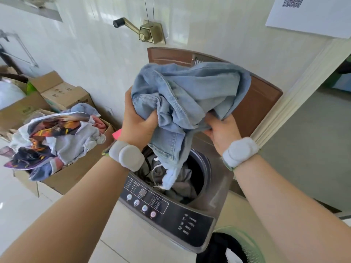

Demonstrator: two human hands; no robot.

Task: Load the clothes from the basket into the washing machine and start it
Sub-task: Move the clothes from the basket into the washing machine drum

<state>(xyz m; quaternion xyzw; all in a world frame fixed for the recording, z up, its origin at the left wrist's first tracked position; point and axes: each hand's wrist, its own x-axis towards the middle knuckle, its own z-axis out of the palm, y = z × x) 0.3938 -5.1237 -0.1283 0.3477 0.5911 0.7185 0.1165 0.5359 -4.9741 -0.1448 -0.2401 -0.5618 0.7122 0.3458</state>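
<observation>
The denim garment (190,92) is pale blue, the washer lid (262,103) brown, the basket (250,243) light green.

White tiled wall (85,54), brass hand crank (144,33), cardboard boxes (63,93), glossy pale floor (17,205), white door frame (296,97)

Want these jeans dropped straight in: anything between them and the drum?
Nothing visible. The lid is up; the jeans, gripped by left hand and right hand, hang over the open drum, above grey clothes.
</observation>
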